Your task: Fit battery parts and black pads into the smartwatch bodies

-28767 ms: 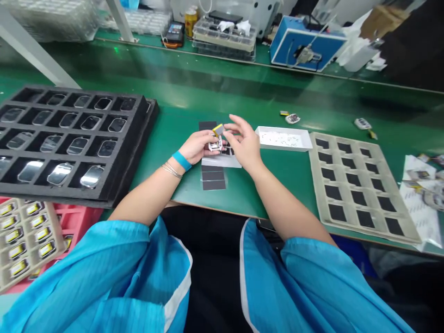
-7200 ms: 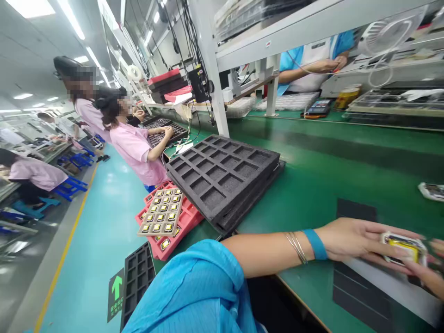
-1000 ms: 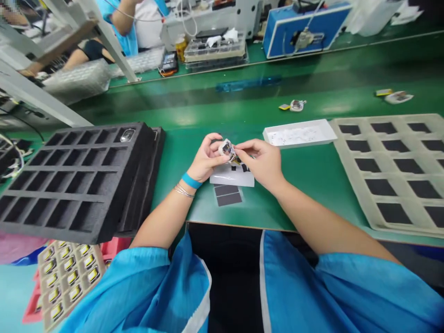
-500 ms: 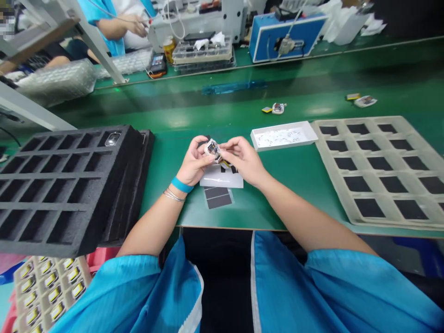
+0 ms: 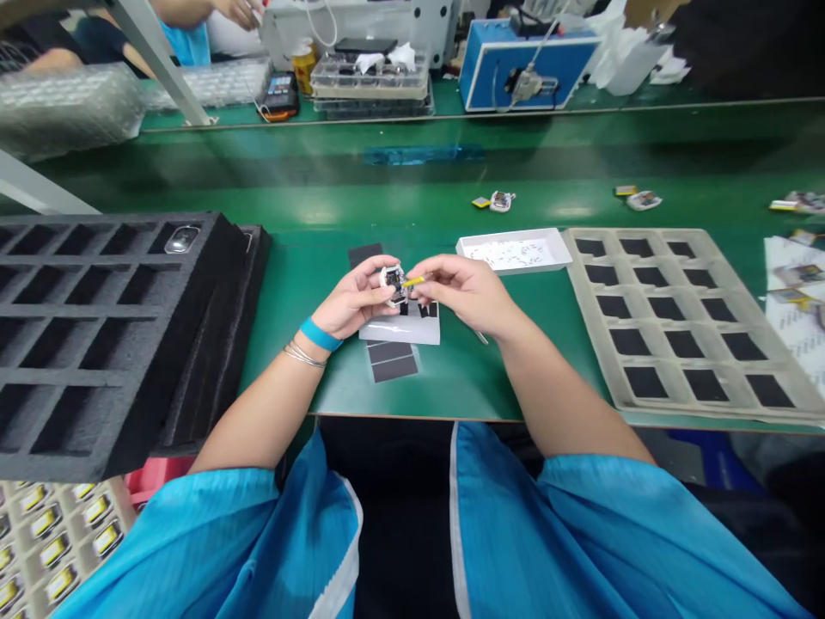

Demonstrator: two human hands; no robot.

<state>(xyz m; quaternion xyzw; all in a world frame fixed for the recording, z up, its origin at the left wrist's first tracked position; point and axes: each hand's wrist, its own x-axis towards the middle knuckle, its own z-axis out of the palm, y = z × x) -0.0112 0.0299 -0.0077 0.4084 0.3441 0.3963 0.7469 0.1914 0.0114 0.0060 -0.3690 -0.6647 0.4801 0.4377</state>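
My left hand (image 5: 357, 297) is closed around a small white device housing (image 5: 393, 282) with an open back, its dark circuit board facing up. At the housing's right edge a flat yellow battery (image 5: 413, 281) sticks out, and the fingertips of my right hand (image 5: 467, 292) pinch its outer end. A thin metal tool tip (image 5: 482, 338) shows under my right hand; whether that hand holds it I cannot tell. Below both hands lies a white sheet (image 5: 403, 330) with black pieces on it. Nearer me are dark rectangular stickers (image 5: 394, 368) on a clear backing.
A black foam tray (image 5: 148, 297) stands at left, with a pale tray of battery units (image 5: 55, 550) lower down. To the right are a shallow white box (image 5: 467, 249) of tiny parts and a pale compartment tray (image 5: 602, 344). Similar opened devices (image 5: 501, 202) lie farther back. A co-worker's hand (image 5: 240, 10) shows across the bench.
The yellow battery, low beside the housing before, now stands out level from its right edge in my right fingers. The housing has turned slightly. The whole view has shifted a little.
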